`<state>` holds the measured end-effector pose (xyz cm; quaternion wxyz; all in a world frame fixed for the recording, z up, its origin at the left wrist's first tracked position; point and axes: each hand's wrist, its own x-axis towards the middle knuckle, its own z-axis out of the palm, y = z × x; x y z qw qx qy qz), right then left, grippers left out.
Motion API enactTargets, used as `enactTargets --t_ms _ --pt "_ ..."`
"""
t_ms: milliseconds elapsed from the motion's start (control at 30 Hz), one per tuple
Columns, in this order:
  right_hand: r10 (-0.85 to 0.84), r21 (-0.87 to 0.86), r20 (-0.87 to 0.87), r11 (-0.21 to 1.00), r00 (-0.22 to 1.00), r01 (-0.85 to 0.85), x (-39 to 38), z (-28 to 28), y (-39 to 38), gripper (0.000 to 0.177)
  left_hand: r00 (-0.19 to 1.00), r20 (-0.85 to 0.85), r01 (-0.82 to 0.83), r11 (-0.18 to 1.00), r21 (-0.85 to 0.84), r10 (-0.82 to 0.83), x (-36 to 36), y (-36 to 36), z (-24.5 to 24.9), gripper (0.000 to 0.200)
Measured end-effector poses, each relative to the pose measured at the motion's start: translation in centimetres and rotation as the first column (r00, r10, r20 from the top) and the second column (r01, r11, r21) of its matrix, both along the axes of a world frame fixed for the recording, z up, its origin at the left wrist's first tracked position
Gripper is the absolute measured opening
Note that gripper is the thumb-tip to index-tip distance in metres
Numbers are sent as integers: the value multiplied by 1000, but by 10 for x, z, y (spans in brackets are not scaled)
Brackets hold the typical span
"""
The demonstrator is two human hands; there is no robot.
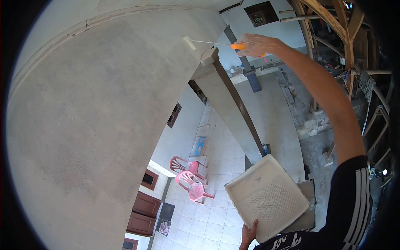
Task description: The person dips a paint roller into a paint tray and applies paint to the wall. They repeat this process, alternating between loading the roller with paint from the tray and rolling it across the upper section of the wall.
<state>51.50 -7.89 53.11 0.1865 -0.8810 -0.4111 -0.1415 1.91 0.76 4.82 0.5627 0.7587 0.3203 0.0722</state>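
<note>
My right hand is stretched far out, its fingers wrapped round the orange handle of a paint roller. The roller's narrow, pale sleeve lies at the grey wall, near its edge and just above the top of a column; whether it presses on the surface is hard to tell. Low in the view, my left hand grips the near edge of a cream paint tray, thumb over the rim. The tray is tilted, and its ribbed floor is coated with pale paint.
A tapering column stands beyond the wall's edge. Far below, two pink plastic chairs stand on a tiled floor. Wooden beams fill the right side. A grey panel lies under the tray.
</note>
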Motion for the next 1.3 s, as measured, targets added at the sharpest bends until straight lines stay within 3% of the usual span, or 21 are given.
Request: enactTargets --t_ms 67,133,233,333,400,533,633,733,833,900,1033,1267,1300 --pt "-14 34 -64 999 998 16 -38 0 -34 50 1000 3 -3 1000 12 3 1 2 -4 46" --pt "-95 110 -53 989 994 100 -84 0 -66 39 1000 1 -11 1000 -12 11 -1 0 -3 47" --pt "-164 110 -80 979 983 173 -74 -8 -93 62 1000 -8 -8 998 -62 8 2 -2 12 48" --pt "-217 68 -104 972 971 224 -73 -5 -85 65 1000 -24 -9 998 -67 7 1 1 8 48" --pt "-174 134 -33 975 984 177 -50 -13 -69 57 999 -32 -27 996 -83 25 1 -1 8 48" --pt "-34 170 -81 984 996 47 8 -18 -22 49 1000 -16 -16 1000 -7 16 1 -2 10 49" --pt "-97 117 92 989 991 86 86 -42 29 56 996 20 -84 993 -86 86 -4 -5 0 51" --pt "-54 36 -147 998 988 60 64 -34 36 54 999 -6 -43 995 -95 42 1 -5 14 50" --pt "-99 46 -26 994 995 100 49 -45 25 57 996 -77 -52 997 -48 48 -1 -2 3 50" --pt "-132 -11 -262 991 956 134 -15 -28 -12 58 998 -41 -52 996 -68 49 -1 -2 1 50" --pt "-193 50 -56 979 980 195 -41 -42 -76 58 995 -90 -41 997 -65 35 2 -2 17 49" --pt "-189 75 -162 976 969 203 -50 -31 -65 58 999 -50 -12 996 -84 8 2 -1 19 46" --pt "-143 115 -151 980 978 161 -41 -31 -58 52 999 -51 -10 998 -54 7 1 0 16 47"
